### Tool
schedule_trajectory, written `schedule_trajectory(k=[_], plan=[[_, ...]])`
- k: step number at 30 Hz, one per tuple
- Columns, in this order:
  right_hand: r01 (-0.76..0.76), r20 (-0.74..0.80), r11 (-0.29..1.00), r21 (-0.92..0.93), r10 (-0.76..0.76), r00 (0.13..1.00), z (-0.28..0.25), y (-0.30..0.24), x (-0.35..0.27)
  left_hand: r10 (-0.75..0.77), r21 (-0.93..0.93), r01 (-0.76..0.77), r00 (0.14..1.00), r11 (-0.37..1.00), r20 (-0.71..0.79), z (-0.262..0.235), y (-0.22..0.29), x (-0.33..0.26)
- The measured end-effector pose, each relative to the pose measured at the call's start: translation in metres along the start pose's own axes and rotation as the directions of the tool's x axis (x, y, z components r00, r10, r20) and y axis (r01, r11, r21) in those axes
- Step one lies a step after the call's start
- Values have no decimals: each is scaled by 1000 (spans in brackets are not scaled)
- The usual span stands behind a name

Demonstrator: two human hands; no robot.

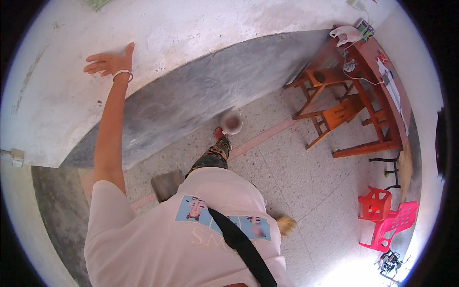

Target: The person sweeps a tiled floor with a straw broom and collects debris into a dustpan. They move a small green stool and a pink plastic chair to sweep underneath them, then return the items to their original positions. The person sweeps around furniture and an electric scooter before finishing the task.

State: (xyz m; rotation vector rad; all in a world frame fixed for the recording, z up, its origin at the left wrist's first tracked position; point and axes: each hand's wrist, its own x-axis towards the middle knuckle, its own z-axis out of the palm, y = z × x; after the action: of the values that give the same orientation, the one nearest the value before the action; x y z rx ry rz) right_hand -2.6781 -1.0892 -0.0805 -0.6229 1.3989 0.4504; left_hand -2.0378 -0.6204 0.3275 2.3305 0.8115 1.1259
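Terrazzo floor (287,177) meets grey-based white wall (191,28).

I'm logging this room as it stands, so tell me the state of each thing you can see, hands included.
Left hand: open, fingers spread, flat against the white wall.
Right hand: not in view.
Small bowl: upright on the floor, beside the person's foot.
Wooden table: upright, with small items and a cable on top.
Wooden chair: upright, tucked at the table.
Red plastic chair: upright, unoccupied.
White bag: slumped on the table's end.
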Motion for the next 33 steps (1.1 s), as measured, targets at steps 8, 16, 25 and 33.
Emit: schedule_trajectory(k=[8,16,25,33], plan=[[49,-2,999,12,-48,999,2,-6,2,25,-69,-26,999,997,-22,5,-5,1],[63,-14,998,4,-63,998,1,-17,-2,5,-76,-10,998,997,-63,7,0,0],[83,-39,995,57,-81,996,3,-14,-43,-18,-14,18,1000,1000,-13,5,3,-3],[305,-46,873,380,-311,949,54,-38,-151,-35,1,35,998,999,44,-7,9,-4]])
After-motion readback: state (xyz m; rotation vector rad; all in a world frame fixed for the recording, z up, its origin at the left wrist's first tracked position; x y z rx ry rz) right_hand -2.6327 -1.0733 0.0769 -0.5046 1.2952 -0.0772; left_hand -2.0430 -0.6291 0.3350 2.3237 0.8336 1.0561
